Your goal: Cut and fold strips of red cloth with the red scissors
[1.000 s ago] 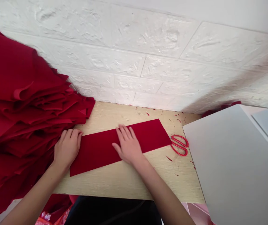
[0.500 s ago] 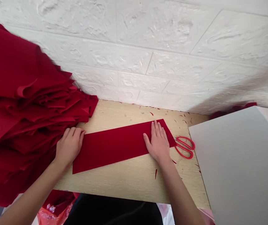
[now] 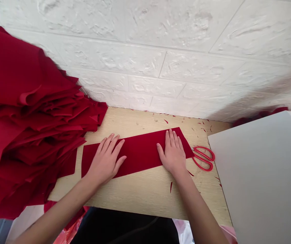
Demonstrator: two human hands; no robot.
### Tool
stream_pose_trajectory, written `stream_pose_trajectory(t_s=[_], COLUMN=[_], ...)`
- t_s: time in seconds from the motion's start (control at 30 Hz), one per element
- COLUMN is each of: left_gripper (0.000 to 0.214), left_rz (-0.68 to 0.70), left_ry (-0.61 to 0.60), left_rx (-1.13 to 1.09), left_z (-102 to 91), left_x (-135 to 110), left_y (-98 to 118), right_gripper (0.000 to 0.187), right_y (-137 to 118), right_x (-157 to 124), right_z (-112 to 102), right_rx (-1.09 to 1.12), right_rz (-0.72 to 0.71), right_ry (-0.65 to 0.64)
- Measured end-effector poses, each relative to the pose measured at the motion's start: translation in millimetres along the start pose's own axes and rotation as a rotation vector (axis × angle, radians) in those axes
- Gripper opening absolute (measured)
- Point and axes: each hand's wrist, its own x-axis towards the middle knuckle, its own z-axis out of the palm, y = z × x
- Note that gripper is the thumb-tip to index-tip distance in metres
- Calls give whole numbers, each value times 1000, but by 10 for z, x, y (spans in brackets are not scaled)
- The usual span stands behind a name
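A long strip of dark red fabric (image 3: pixel 140 152) lies flat on the pale wooden tabletop (image 3: pixel 135 189), its right end cut at a slant. My left hand (image 3: pixel 106 159) rests palm down on the strip's left part, fingers spread. Near the slanted end, my right hand (image 3: pixel 172 150) presses flat on the cloth with its fingers stretched out. Just right of that end are scissors with red handles (image 3: pixel 204 158); their blades are hidden under the fabric.
A tall heap of red fabric pieces (image 3: pixel 33 118) fills the left side. Thin red scraps (image 3: pixel 171 187) are scattered about the table. A grey-white box-like surface (image 3: pixel 259 169) stands at the right, and a white brick-patterned wall (image 3: pixel 145 61) rises behind.
My left hand has let go of the strip's left edge and moved right onto its surface, opening flat. The right hand stays in place on the cloth.
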Motion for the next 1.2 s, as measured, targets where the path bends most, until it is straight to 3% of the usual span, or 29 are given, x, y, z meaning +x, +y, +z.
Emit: stream_pose_trajectory(t_s=[0.1,0.2,0.33,0.67,0.87,1.07,1.2], left_gripper=[56,59,64,78,81,82,81], left_rz=[-146,-265,-287,-321,-322,-332,-341], left_ry=[-82,-111,-115,-107,-98,-110,-112], left_rx=[3,-44,-87,-45,-41,-49,-52], left_z=[162,214,189,208,229,209,207], left_x=[-185,-412,-560,-549,-555,-542,-544], left_y=[-29,-238,-437,-396,-399,-385,-389], right_gripper=[71,71,72,70,72,74,74], right_y=[7,19,23,1,7,166,271], right_x=[-2,-5,-11,-22,-22,13,23], right_z=[11,20,15,-36,-33,-58,-37], right_rx=[13,35,42,22,50,40,35], right_rz=[-11,-20,-16,-10,69,163,136], right_ry=[7,17,13,-2,33,33,39])
